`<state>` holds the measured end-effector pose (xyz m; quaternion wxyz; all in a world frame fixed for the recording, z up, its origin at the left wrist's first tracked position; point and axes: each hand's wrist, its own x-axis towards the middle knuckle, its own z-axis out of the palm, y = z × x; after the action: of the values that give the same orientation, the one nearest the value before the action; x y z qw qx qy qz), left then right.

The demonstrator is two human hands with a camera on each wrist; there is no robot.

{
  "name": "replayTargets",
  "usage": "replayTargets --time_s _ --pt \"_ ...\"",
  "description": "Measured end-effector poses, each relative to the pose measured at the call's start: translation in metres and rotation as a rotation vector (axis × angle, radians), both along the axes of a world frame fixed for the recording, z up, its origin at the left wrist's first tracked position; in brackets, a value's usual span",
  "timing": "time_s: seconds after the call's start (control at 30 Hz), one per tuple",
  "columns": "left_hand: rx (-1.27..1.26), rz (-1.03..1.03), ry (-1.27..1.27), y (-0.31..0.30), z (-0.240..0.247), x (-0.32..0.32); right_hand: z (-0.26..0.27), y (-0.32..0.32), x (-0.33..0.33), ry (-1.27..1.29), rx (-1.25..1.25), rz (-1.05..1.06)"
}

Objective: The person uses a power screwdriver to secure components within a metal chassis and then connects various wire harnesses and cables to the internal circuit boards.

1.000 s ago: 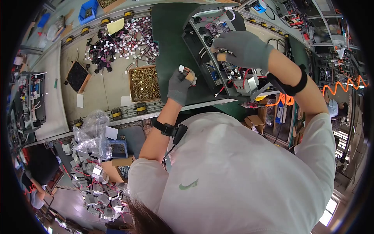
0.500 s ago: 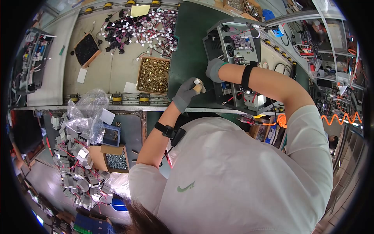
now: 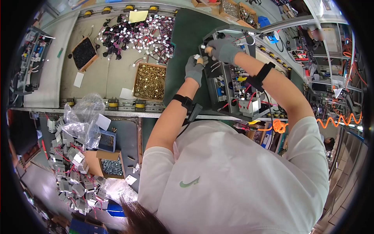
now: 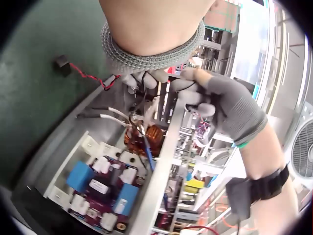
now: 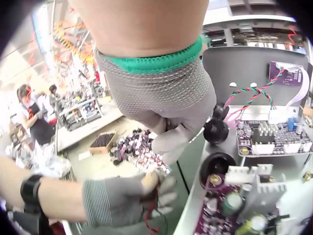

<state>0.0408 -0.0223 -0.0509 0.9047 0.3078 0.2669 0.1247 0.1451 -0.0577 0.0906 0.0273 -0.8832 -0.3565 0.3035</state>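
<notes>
My gloved left hand [image 3: 194, 70] grips a twisted red-and-black cable [image 5: 150, 221] beside the left wall of an open metal chassis [image 5: 227, 71]. A small black connector [image 4: 62, 64] dangles from that cable over the green mat. Close by, my gloved right hand [image 3: 223, 50] is at the chassis's upper left edge, its fingers curled. A thin black wire [image 4: 166, 91] runs between both hands, and the right fingertips pinch it in the left wrist view. Below the hands lie a copper coil [image 4: 151, 139] and a board with blue blocks [image 4: 100, 188], inside the chassis.
Left of the green mat [image 3: 183, 35] are a box of brass fittings [image 3: 150, 82], a pile of wired connectors [image 3: 144, 35] and a box of black parts [image 3: 83, 54]. An orange coiled hose [image 3: 279, 126] hangs to the right. Grey wired units [image 3: 74, 171] lie at lower left.
My left hand has moved up and right to the chassis wall. My right hand has come from over the chassis interior to its left edge, beside the left hand. The head view has shifted.
</notes>
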Motion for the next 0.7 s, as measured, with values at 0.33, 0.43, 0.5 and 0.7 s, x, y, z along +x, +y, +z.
replayTargets --time_s 0.33,0.43,0.5,0.7 --pt "-0.399 -0.056 -0.086 -0.004 0.0 0.012 -0.019 -0.005 -0.019 -0.309 -0.318 0.142" --pt "-0.265 -0.088 -0.054 -0.001 -0.001 0.01 -0.024 -0.008 -0.018 -0.305 -0.33 0.175" --pt "-0.173 -0.093 -0.058 -0.001 -0.004 0.008 -0.014 -0.008 -0.017 -0.305 -0.27 0.2" --pt "0.401 -0.231 0.102 -0.006 -0.004 0.008 0.075 -0.02 0.011 -0.346 0.236 0.056"
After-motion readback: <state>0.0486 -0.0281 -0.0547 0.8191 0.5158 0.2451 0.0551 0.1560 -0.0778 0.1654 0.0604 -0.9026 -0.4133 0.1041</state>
